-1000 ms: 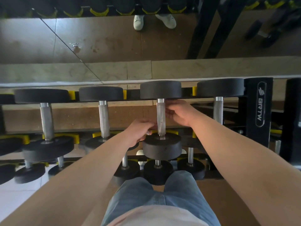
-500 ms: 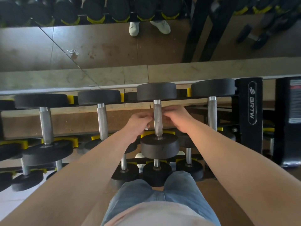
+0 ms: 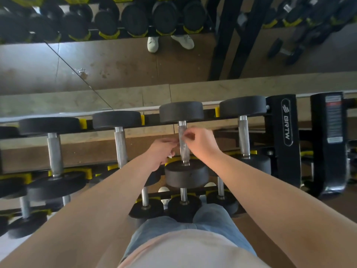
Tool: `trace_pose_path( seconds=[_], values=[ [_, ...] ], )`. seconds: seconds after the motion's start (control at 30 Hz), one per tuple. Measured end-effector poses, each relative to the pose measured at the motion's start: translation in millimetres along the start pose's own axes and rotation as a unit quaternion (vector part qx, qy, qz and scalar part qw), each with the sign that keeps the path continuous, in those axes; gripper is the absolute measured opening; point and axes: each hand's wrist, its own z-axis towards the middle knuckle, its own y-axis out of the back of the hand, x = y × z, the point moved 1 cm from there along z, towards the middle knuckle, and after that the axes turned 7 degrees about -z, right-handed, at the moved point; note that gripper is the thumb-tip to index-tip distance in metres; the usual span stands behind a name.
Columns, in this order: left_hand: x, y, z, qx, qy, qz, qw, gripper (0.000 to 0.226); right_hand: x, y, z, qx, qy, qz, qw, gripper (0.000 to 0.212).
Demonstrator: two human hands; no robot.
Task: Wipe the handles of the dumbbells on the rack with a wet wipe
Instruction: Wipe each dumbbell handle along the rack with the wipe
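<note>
Head view: the handle (image 3: pixel 183 153) runs straight away from the body, between the two hands.
Left hand (image 3: pixel 163 149): curled round the wet wipe (image 3: pixel 170 156), touching the handle's left side.
Right hand (image 3: pixel 201 144): fingertips pinch at the handle's far part, seemingly on the wet wipe's other end; it is as near as the left.
Count: two hands, one wet wipe, four top-row handles in clear view on the rack (image 3: pixel 286 132).

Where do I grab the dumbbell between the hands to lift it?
The steel handle, at its middle, from above: it spans the gap between the rack rails, exposed on top, while both heads look too wide to wrap.
</note>
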Motion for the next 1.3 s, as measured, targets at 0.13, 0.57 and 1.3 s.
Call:
trace_pose_path(
  seconds=[0.13,0.57,1.3],
  values=[
    [-2,0,-6,0.024,-0.019,0.009,0.999,0.017,-17,-9,-23,0.173,0.134,-0.179,0.959,0.015],
    [6,9,-4,0.023,-0.001,-0.007,1.000,0.020,-7,0,-11,0.148,0.160,-0.243,0.945,0.010],
    [17,23,1,0.001,0.077,-0.050,0.996,0.020,38,-11,12,0.064,0.162,-0.474,0.863,0.019]
  ],
)
